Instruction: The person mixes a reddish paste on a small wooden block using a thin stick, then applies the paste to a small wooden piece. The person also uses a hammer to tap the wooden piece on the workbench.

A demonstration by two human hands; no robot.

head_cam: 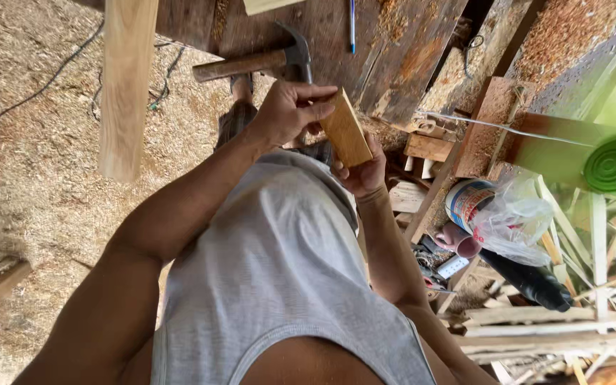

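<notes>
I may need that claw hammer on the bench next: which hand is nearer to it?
Left. The left hand grips the wooden block just below the hammer head; the right hand holds the block's lower end, farther away.

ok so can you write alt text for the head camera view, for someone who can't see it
Seen from above, a person in a grey sleeveless shirt holds a small wooden block in both hands, left hand over its top and right hand beneath. A claw hammer and a blue pen lie on the dark wooden workbench ahead, with sawdust on the floor and wood scraps at right.
</notes>
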